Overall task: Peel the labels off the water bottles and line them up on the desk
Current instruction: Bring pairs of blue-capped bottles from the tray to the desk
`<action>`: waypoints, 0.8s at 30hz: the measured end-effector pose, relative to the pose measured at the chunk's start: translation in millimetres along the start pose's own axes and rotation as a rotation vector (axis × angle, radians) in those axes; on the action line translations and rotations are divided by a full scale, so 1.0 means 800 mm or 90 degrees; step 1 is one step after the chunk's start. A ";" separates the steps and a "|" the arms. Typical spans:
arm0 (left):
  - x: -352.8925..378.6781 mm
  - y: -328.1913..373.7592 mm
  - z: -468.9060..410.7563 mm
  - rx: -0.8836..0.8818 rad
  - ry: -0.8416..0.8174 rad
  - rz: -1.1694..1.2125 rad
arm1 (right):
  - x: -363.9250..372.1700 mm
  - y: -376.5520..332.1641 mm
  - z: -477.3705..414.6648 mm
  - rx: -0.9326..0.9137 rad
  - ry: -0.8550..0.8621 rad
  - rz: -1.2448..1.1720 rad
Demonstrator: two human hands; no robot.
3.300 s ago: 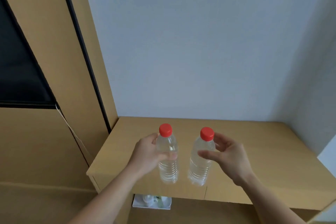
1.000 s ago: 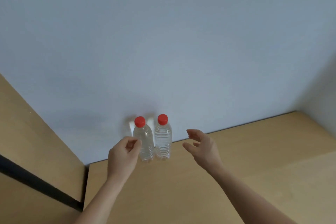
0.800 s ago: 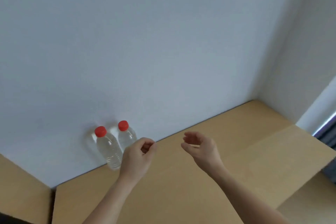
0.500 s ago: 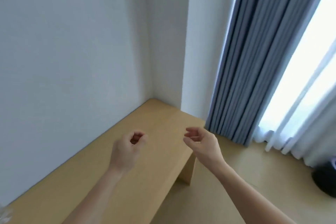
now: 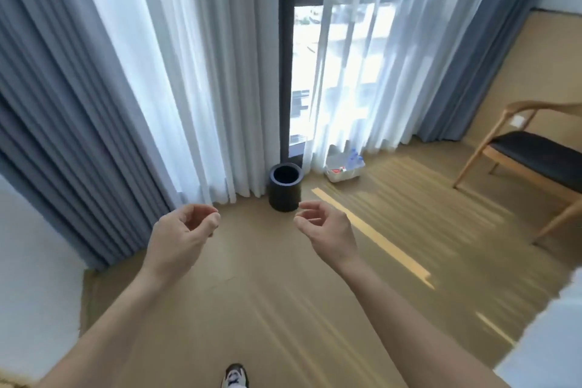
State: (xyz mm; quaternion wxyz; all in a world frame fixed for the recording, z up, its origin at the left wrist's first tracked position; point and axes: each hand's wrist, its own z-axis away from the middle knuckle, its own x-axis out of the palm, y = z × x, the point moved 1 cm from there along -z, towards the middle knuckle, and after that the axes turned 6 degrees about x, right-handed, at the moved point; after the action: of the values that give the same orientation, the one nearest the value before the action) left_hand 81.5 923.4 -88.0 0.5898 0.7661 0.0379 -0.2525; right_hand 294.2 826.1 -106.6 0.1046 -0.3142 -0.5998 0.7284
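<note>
The desk and the two red-capped bottles are out of view. I am facing the window and the wooden floor. My left hand hangs in front of me, holding nothing, its fingers loosely curled with thumb and forefinger close together. My right hand is level with it, also holding nothing, with its fingers spread in a loose curl. On the floor by the sheer curtain lies a clear plastic pack that seems to hold bottles, with a bit of red showing. It is well beyond both hands.
A black round bin stands on the floor by the window frame, just beyond my hands. Grey curtains hang at the left. A wooden chair with a dark seat stands at the right. My shoe shows at the bottom.
The two bottles were left standing side by side against the wall on the desk. My view then swung right, past the desk's end, to the window and floor. Both hands stayed empty.
</note>
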 end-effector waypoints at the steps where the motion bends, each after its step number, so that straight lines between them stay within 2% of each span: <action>1: 0.025 0.001 -0.027 0.010 -0.030 0.017 | -0.016 0.006 -0.019 0.013 0.030 0.005; 6: 0.124 0.007 -0.170 0.055 -0.140 0.064 | -0.059 0.009 -0.139 0.051 0.146 0.009; 12: 0.195 0.037 -0.358 0.109 -0.246 0.085 | -0.084 -0.022 -0.291 0.085 0.236 -0.010; 16: 0.254 0.049 -0.447 0.134 -0.309 0.072 | -0.114 -0.003 -0.366 0.140 0.304 -0.032; 24: 0.377 0.057 -0.601 0.155 -0.365 0.028 | -0.179 0.045 -0.542 0.195 0.363 -0.069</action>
State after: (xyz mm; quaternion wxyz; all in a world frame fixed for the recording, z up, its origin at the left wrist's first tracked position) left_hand 524.5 1281.4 -92.9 0.4853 0.7297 -0.1768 -0.4481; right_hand 667.0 1091.6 -128.5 0.3525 -0.4538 -0.4460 0.6862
